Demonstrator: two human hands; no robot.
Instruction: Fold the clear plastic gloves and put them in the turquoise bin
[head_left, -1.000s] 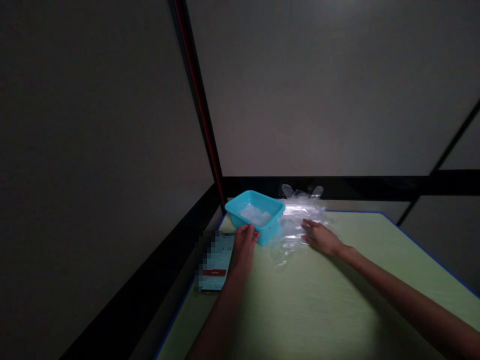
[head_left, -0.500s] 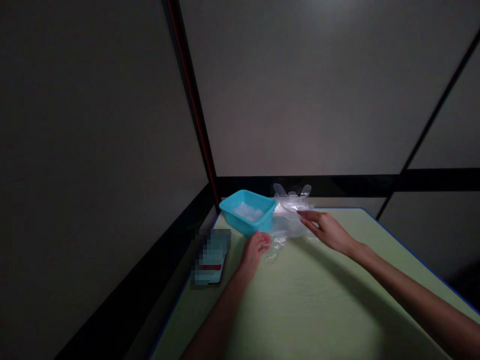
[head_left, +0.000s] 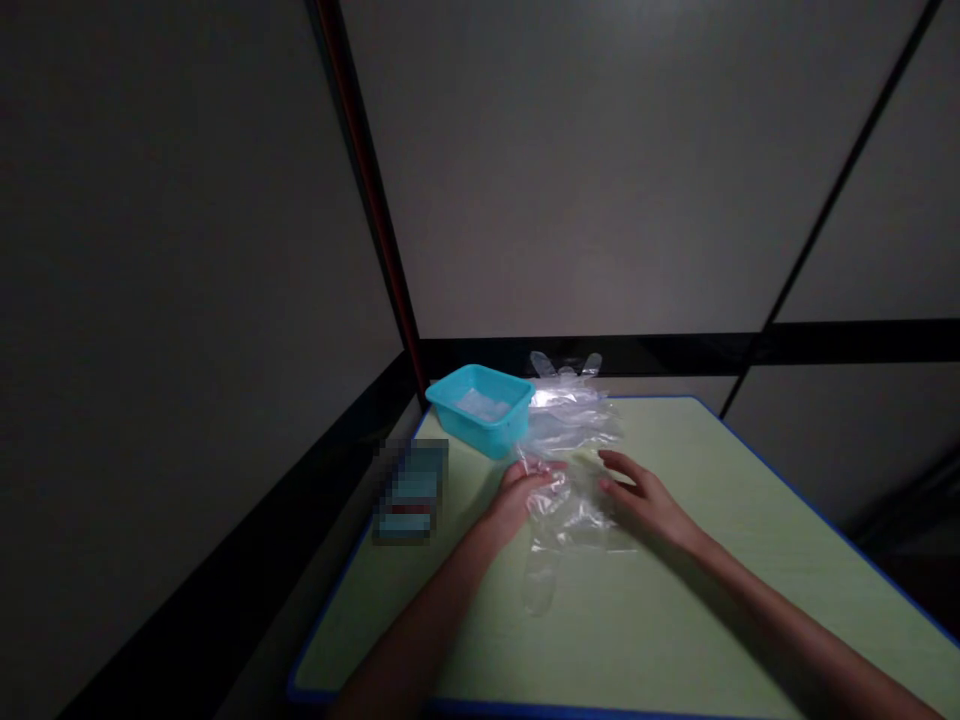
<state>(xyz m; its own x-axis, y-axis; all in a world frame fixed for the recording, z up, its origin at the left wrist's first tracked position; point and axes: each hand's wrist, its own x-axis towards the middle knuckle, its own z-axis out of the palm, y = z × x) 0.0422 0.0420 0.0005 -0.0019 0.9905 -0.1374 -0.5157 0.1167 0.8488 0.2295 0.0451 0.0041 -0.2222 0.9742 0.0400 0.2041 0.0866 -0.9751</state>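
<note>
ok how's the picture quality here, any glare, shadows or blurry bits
Head view: dim, the left wall in deep shade; head view: strong glare on the clear plastic pile, smaller glints on the clear glove at the left hand; head view: soft shadow below the right forearm; head view: coarse pixelation blurs the flat item.

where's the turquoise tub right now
In the head view, the turquoise tub sits near the far left corner of the table, just left of the clear plastic gloves and beyond the left hand.
</note>
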